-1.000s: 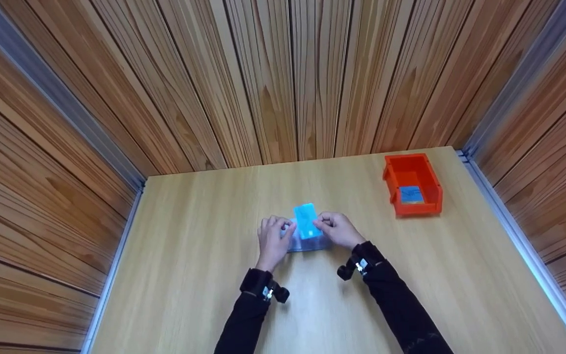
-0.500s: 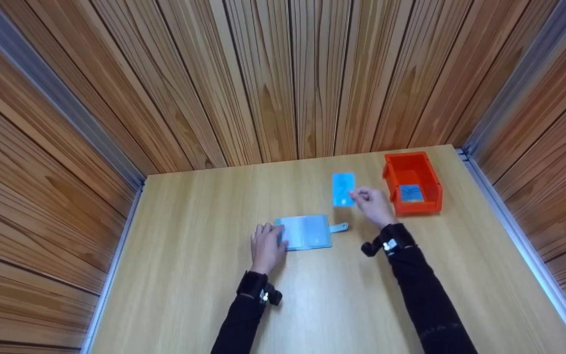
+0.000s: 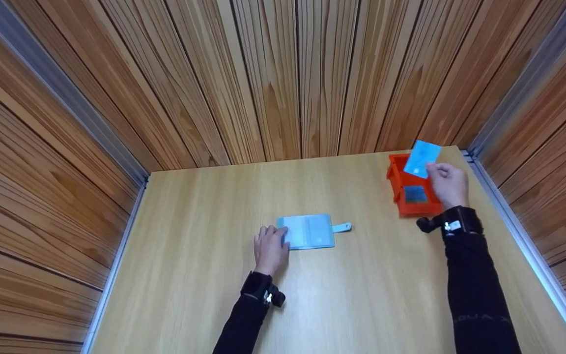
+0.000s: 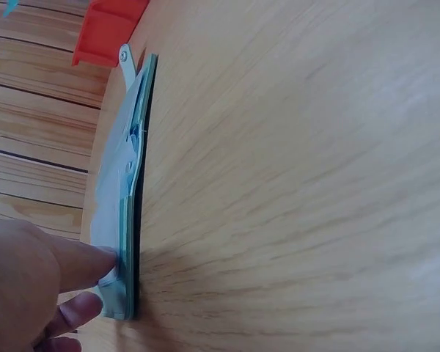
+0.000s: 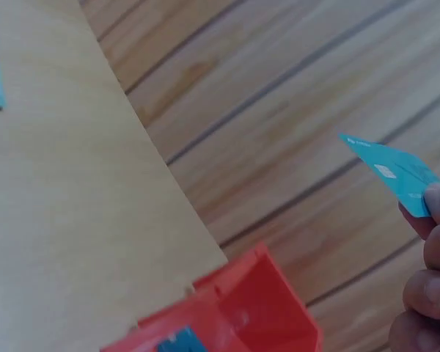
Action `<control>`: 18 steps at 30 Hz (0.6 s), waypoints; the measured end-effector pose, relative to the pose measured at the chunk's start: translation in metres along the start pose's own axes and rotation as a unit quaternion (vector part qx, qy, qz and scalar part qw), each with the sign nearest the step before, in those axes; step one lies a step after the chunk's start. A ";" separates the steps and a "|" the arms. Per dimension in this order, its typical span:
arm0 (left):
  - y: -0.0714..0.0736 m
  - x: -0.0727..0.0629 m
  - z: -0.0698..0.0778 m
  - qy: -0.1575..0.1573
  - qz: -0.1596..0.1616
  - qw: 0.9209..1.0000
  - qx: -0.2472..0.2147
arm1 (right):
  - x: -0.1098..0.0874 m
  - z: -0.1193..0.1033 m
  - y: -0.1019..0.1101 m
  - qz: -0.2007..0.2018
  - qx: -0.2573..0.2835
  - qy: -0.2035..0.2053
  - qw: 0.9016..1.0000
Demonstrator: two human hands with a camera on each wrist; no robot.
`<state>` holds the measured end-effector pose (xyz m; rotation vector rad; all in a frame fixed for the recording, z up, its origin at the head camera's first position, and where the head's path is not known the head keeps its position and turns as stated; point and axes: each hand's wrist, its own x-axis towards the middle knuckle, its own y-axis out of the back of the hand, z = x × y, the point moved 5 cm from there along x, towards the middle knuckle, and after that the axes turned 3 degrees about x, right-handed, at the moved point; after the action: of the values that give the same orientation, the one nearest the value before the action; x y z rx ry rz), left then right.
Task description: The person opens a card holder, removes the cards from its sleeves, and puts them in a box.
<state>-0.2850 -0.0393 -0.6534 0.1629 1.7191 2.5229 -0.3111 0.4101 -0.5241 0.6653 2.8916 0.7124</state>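
A light-blue card holder (image 3: 308, 231) lies unfolded on the table, its snap strap (image 3: 342, 227) sticking out to the right. At its left edge rests my left hand (image 3: 269, 250); in the left wrist view the thumb (image 4: 88, 262) presses on the cover's end. My right hand (image 3: 450, 184) pinches a bright-blue bank card (image 3: 421, 158) by its lower right corner, above the orange bin (image 3: 419, 211). A small chip mark shows on the card (image 5: 396, 176) in the right wrist view. Inside the bin, toward its front, lies a dark-blue flat piece (image 3: 414, 193).
The bin stands at the back right of the wooden table (image 3: 189, 246). Wood-panelled walls (image 3: 283, 88) rise behind and at both sides, and a metal rail (image 3: 523, 226) runs along the table's right edge.
My right hand has carried the bank card from over the card holder rightward and back to above the orange bin. My left hand has shifted slightly onto the holder's left edge and stays there.
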 end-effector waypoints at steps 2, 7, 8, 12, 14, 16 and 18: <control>-0.001 -0.001 -0.001 -0.002 0.001 1.000 -0.001 | 0.003 0.014 0.008 0.015 -0.006 -0.024 1.000; 0.001 -0.001 -0.002 0.004 -0.002 1.000 -0.004 | 0.007 0.040 0.016 0.037 -0.015 -0.059 0.997; 0.001 -0.001 -0.003 0.005 -0.004 1.000 -0.005 | 0.007 0.044 0.016 0.044 -0.017 -0.059 0.997; 0.000 -0.001 -0.003 0.007 -0.003 1.000 -0.010 | 0.004 0.058 0.014 0.061 -0.027 -0.061 0.996; 0.000 -0.001 -0.003 0.009 -0.002 1.000 -0.009 | 0.002 0.064 0.010 0.061 -0.032 -0.064 0.996; 0.000 -0.001 -0.002 0.011 0.000 1.000 -0.011 | 0.001 0.068 0.006 0.058 -0.044 -0.070 0.995; 0.000 -0.001 -0.001 0.011 0.001 1.000 -0.013 | 0.001 0.072 0.002 0.057 -0.056 -0.076 0.994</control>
<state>-0.2842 -0.0405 -0.6534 0.1361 1.6938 2.5556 -0.2978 0.4420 -0.5869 0.8360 2.6719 0.7944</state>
